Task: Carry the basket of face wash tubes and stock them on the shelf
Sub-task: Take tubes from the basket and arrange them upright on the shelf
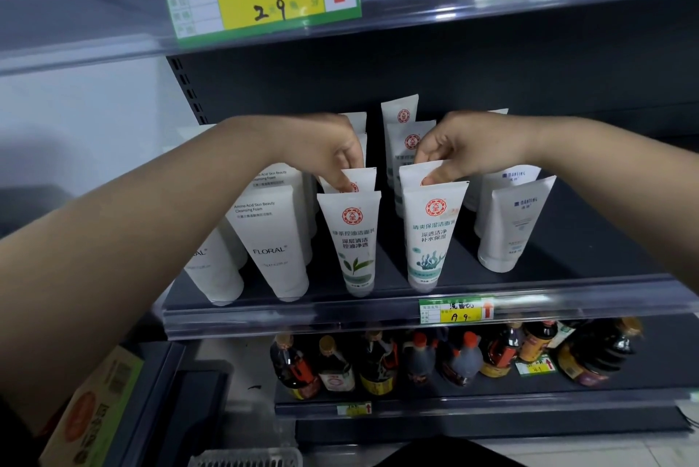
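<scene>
Two rows of tubes are what I am working on at once, and that is where the trouble could start. My left hand point(333, 156) is pinching the top of the second tube point(359, 179) in the green-leaf row, and my right hand point(454, 152) is pinching the second tube point(416, 173) in the seaweed row, both standing just behind their front tubes on the shelf point(378, 319). Every tube is standing cap down and leaning, so the rows are top-heavy; if I am pushing either one forward too hard, the front leaf tube point(353, 239) or the front seaweed tube point(431, 236) could be tipping over the shelf lip and dropping toward the sauce bottles point(378, 360) below. My forearms are also hanging close over the FLORAL tubes point(272, 239) on the left and the blue-label tubes point(510, 224) on the right, so a careless pull-back could be knocking those over. Working both hands together, I am watching neither closely. What looks like the basket point(246, 458) is showing only as a white rim at the bottom edge, below the shelves, and I cannot tell whether any tubes are left in it.
</scene>
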Tool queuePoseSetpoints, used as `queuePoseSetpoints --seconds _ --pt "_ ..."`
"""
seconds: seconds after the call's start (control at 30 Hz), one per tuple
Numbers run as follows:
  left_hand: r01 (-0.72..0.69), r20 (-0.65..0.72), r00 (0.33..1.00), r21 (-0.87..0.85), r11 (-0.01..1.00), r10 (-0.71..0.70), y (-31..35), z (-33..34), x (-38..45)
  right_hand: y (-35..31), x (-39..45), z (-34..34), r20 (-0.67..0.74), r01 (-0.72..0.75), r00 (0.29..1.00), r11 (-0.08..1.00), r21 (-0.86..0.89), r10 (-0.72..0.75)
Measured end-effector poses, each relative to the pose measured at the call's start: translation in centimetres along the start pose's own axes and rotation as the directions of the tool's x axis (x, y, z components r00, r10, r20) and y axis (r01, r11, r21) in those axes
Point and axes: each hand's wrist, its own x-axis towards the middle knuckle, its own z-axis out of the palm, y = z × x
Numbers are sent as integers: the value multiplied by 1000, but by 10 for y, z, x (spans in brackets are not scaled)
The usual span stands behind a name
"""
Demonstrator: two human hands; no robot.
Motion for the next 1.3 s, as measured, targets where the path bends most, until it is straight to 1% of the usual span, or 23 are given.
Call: queuePoseSetpoints --seconds 0.13,0.2,0.27,0.33,0.4,0.47,0.57,0.77,0.87,0.97,1.1,1.3 --pt "4 0 1000 -45 999 -4 1 -1 -2 -1 1 -2 14 -5 1000 1000 21 4" --pt "2 -29 1000 -102 995 -5 0 -4 -3 -2 1 -6 -11 -10 1000 1000 26 11" --pt "10 -123 992 -189 982 -33 -3 -11 -4 -4 2 -12 -100 -17 995 999 49 22" --pt "2 -242 968 -234 972 -61 -7 -19 0 -4 6 -19 -208 -21 977 997 81 37" --pt "-20 -351 934 -237 971 -66 -12 -25 6 -3 11 -23 -312 -25 949 999 33 34" --pt "-13 -385 920 -232 973 -79 -18 -27 13 -1 18 -24 -372 -57 928 995 -76 24" --pt "30 -316 945 -165 986 -81 -27 -24 24 0 29 -21 -343 -100 939 971 -215 21" --pt "65 -169 983 -70 995 -76 -33 -20 39 13 48 -14 -185 -150 977 956 -251 105" --pt "84 -137 986 -54 995 -91 -37 -18 44 17 51 -11 -164 -149 981 954 -261 109" --pt "107 -105 988 -92 990 -117 -41 -17 48 20 53 -11 -172 -140 980 961 -237 100" --pt "103 -76 990 -148 984 -115 -40 -17 50 21 55 -13 -170 -121 982 966 -230 82" --pt "90 -47 994 -182 979 -101 -39 -18 45 22 45 -19 -85 -62 995 988 -143 50"
